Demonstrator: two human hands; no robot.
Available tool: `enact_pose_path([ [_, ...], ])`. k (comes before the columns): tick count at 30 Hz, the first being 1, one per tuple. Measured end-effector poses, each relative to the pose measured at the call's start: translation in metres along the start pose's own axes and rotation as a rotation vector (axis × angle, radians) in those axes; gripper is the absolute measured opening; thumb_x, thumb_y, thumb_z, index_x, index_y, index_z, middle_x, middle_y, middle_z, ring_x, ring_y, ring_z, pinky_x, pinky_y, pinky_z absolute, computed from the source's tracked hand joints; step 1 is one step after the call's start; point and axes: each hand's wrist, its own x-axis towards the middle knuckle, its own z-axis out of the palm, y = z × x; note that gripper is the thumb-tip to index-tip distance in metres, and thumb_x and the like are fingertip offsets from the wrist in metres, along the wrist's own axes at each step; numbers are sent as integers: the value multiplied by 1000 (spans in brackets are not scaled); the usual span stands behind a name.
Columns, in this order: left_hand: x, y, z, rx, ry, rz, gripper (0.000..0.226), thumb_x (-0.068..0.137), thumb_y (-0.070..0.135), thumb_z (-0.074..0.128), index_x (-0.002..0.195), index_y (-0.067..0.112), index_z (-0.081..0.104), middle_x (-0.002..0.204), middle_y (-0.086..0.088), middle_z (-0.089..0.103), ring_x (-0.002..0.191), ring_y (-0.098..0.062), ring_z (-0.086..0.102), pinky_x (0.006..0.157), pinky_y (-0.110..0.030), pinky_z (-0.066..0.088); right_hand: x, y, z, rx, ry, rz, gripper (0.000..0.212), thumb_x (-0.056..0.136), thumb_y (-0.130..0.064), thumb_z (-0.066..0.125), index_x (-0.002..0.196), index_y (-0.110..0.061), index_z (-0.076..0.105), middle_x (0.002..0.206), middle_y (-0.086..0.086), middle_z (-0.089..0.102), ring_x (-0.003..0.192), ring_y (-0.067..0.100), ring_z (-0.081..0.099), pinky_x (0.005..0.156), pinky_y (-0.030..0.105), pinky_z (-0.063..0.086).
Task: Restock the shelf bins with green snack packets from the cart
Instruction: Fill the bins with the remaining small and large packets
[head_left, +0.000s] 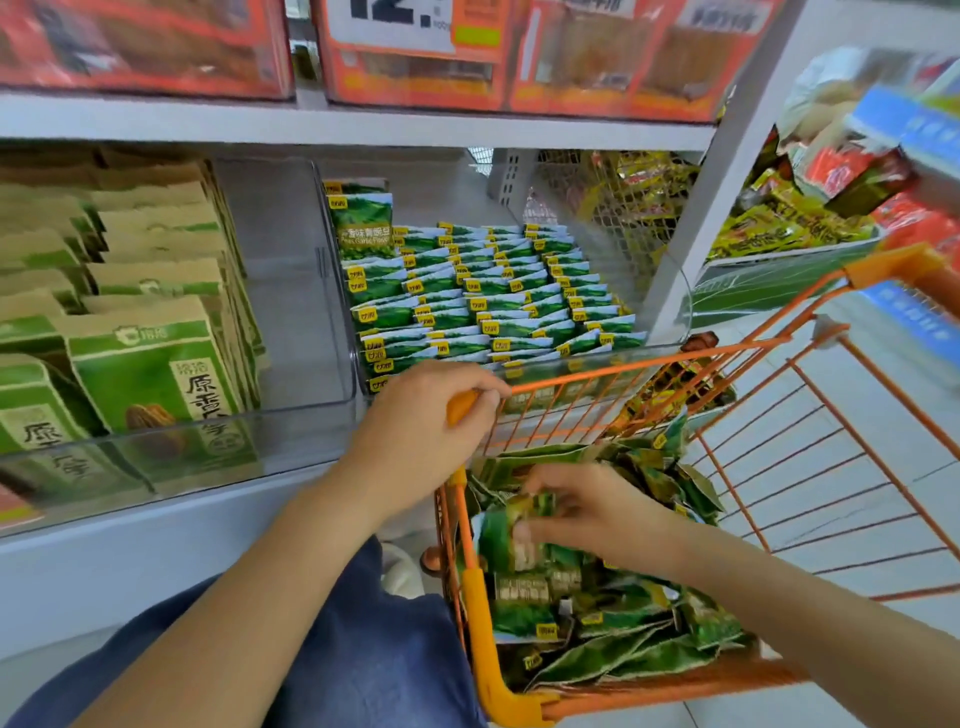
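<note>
Packets (524, 545) — two hands (421, 410), one cart (779, 467)

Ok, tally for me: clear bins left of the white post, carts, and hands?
Clear plastic shelf bins: 2 (tan-and-green bag bin, green-packet bin)
Orange wire cart: 1
Bare hands: 2 (left hand gripping the cart, right hand pinching green snack packets)
Total: 5
</note>
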Motion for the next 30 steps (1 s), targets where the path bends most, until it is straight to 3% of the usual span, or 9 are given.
enact_pose_path([
  [5, 3, 16, -19, -486, -83, -263, 34, 80, 56, 62, 94, 28, 73, 92, 13, 72, 89, -2, 67, 84, -29, 52, 3, -25, -28, 582, 431, 68, 30, 78, -43, 75, 78, -14, 68, 71, 14, 41, 61, 21, 44, 57, 18, 52],
  [8, 2, 23, -19, -523, -129, -268, 14, 82, 32, 73, 94, 25, 72, 88, 6, 74, 80, -8, 70, 75, -31, 58, 14, -41, -26, 668, 447, 16, 32, 82, -46, 67, 78, -14, 69, 78, 29, 58, 69, 26, 62, 61, 22, 54],
  [11, 7, 24, -25, -611, 53, -334, 18, 80, 14, 76, 88, 29, 71, 81, 8, 73, 72, -5, 68, 66, -28, 58, 29, -56, -30, 558, 419, -48, 27, 77, -50, 71, 88, -26, 72, 90, 15, 69, 82, 32, 65, 73, 39, 58],
  [14, 12, 14, -33, -386, 205, -234, 23, 79, 15, 77, 83, 36, 68, 77, 13, 71, 69, -1, 65, 68, -30, 56, 48, -79, -44, 365, 380, -94, 15, 77, -33, 77, 88, -32, 68, 83, -19, 68, 78, -2, 62, 71, 23, 53],
  [18, 14, 5, -51, 25, 504, -155, 14, 90, 31, 63, 103, 29, 68, 92, 14, 67, 92, -2, 57, 77, -17, 42, 91, -96, -60, 264, 398, -102, 30, 79, -18, 75, 63, -38, 59, 62, -17, 50, 60, -4, 49, 55, 11, 35],
  [20, 18, -6, -61, 272, 515, -153, 34, 94, 34, 51, 124, 22, 60, 118, 5, 61, 115, -10, 45, 93, -26, 34, 125, -88, -64, 392, 455, -21, 21, 80, -20, 75, 91, -28, 59, 86, -12, 53, 82, 0, 52, 71, 12, 40],
  [24, 26, -25, -70, 255, 265, -424, 55, 96, 42, 47, 144, 20, 35, 146, -2, 38, 133, -21, 32, 107, -31, 25, 199, -74, -63, 601, 426, 146, 64, 86, -17, 70, 140, -1, 39, 127, 6, 50, 112, 20, 54, 89, 32, 45],
  [27, 30, -29, -69, 305, 225, -425, 61, 97, 47, 42, 147, 16, 30, 153, -2, 28, 139, -21, 25, 111, -30, 21, 242, -74, -57, 795, 443, 158, 46, 88, -9, 66, 129, -5, 44, 117, 6, 52, 122, 23, 51, 96, 38, 48],
  [30, 33, -30, -70, 358, 233, -395, 62, 96, 48, 40, 147, 15, 28, 155, -1, 24, 140, -19, 23, 111, -26, 20, 269, -73, -50, 718, 506, 115, 14, 87, -8, 67, 88, -14, 55, 83, -1, 49, 96, 18, 55, 92, 36, 47],
])
